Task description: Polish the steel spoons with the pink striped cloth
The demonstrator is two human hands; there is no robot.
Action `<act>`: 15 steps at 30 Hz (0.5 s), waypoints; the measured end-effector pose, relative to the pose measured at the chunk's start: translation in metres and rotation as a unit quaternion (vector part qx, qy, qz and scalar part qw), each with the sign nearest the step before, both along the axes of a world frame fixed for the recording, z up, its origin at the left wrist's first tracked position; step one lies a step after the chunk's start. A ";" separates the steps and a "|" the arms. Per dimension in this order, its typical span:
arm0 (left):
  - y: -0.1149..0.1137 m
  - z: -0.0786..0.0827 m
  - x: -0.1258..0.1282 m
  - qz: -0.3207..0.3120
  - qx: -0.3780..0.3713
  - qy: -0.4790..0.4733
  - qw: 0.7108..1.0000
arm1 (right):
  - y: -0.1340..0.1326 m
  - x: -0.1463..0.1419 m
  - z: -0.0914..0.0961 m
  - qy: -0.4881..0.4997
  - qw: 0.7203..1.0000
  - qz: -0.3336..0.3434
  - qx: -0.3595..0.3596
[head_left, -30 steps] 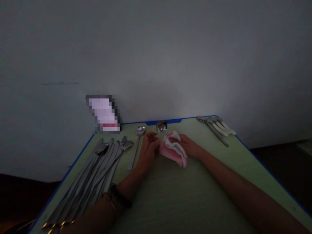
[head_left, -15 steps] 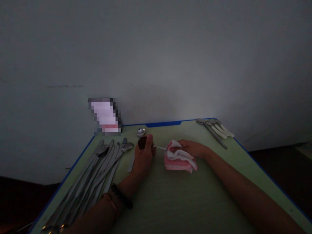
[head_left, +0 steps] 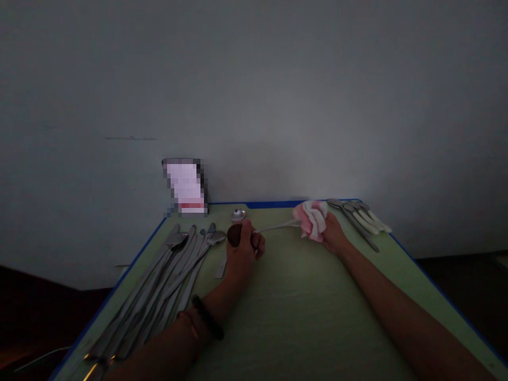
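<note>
My left hand (head_left: 243, 248) is closed round the bowl end of a metal spoon (head_left: 273, 227), whose handle points right across the table. My right hand (head_left: 332, 235) grips a pink and white cloth (head_left: 311, 218) wrapped round the far end of that handle. Both hands hover over the back middle of the green table (head_left: 293, 307). Another spoon (head_left: 234, 227) lies just behind and under my left hand, its bowl near the back edge.
A pile of several long metal spoons and knives (head_left: 166, 286) lies along the table's left side. A few white-handled pieces of cutlery (head_left: 361, 216) lie at the back right corner. A blurred card (head_left: 185, 186) stands by the wall.
My left hand took the spoon by its bowl. My right hand slid the cloth rightward along the handle, out to its end near the back right.
</note>
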State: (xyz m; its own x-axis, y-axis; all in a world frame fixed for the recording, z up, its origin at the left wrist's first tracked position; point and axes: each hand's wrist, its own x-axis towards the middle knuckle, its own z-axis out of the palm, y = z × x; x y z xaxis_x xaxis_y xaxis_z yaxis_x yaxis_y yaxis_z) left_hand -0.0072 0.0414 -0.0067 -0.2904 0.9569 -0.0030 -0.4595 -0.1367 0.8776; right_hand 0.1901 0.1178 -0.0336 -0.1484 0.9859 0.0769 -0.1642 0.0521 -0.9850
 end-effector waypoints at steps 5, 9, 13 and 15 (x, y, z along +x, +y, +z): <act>0.000 0.001 0.002 -0.041 -0.035 -0.024 0.998 | -0.008 -0.007 0.005 -0.211 0.945 0.143 0.203; 0.002 -0.001 0.001 -0.050 -0.074 0.003 0.996 | -0.004 -0.004 -0.001 -0.127 0.964 0.094 0.215; 0.006 -0.006 0.000 -0.027 -0.096 -0.001 0.995 | -0.004 -0.004 -0.003 -0.188 0.934 -0.001 0.304; 0.007 -0.009 -0.001 -0.020 -0.079 -0.015 0.997 | -0.010 -0.009 -0.001 -0.275 0.887 0.002 0.371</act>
